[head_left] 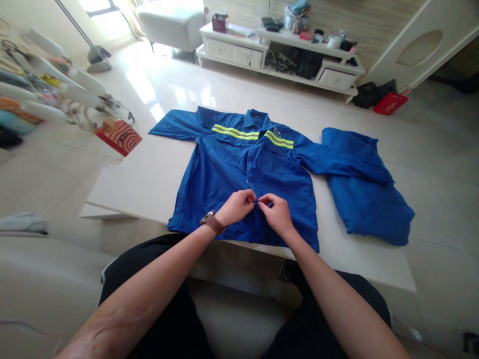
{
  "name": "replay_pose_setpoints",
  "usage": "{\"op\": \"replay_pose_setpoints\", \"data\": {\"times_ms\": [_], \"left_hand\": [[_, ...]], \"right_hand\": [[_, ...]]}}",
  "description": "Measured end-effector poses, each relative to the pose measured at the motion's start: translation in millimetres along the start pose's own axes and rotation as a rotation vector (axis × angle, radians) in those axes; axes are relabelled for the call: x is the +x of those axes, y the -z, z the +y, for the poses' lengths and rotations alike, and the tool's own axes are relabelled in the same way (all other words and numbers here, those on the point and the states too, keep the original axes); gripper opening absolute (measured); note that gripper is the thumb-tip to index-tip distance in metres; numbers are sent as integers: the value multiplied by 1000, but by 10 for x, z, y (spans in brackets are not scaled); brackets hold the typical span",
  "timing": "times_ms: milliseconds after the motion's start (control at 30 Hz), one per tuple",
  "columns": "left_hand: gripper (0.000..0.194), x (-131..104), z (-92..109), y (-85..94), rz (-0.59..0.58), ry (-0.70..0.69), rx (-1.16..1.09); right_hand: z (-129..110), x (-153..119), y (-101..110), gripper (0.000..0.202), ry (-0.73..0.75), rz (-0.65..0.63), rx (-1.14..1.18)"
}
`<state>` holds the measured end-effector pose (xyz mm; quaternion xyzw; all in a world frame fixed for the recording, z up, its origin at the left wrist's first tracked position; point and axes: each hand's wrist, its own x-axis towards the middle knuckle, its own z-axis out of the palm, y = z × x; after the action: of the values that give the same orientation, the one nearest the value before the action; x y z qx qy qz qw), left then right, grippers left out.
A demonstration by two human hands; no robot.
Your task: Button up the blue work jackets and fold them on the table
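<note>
While we are apparently fastening the blue, yellow-striped cloth jacket [220, 172], our left hand [236, 206] and right hand [277, 212] are pinching its front placket [256, 222], the next move needing aligned edges.

Setting: home living room, per long white wooden TV cabinet [288, 32], pale padded seat [170, 25], glossy cream tiled floor [179, 85].

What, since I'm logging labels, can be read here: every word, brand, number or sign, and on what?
None is legible.
Blue jacket: chest mark and collar label too small.
Red patterned item, left: lettering too blurred.
Red bag, right: pale marking too blurred.
</note>
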<state>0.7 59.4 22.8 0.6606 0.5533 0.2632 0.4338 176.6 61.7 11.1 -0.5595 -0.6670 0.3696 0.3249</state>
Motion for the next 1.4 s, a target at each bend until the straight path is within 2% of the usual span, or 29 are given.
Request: {"op": "replay_pose_setpoints", "data": {"times_ms": [133, 367, 500, 600, 833, 1000, 1400], "left_hand": [[16, 6, -4, -2, -4, -10, -12], [10, -16, 44, 7, -15, -4, -74], [21, -14, 30, 13, 10, 2, -92], [15, 3, -13, 7, 9, -11, -126], [13, 82, -151, -54, 32, 44, -357], [15, 100, -174, -77, 56, 83, -494], [16, 82, -152, -72, 84, 126, -538]], "right_hand": [[-35, -4, 8, 15, -10, 76, -1], [-39, -19, -25, 14, 3, 38, 21], [-37, -20, -18, 11, -6, 50, 47], [-42, -20, -11, 13, 33, 27, 11], [-9, -23, -47, 11, 155, 18, -67], [5, -16, -38, 9, 175, 18, -85], [-11, -22, -26, 10, 168, 19, -88]]}}
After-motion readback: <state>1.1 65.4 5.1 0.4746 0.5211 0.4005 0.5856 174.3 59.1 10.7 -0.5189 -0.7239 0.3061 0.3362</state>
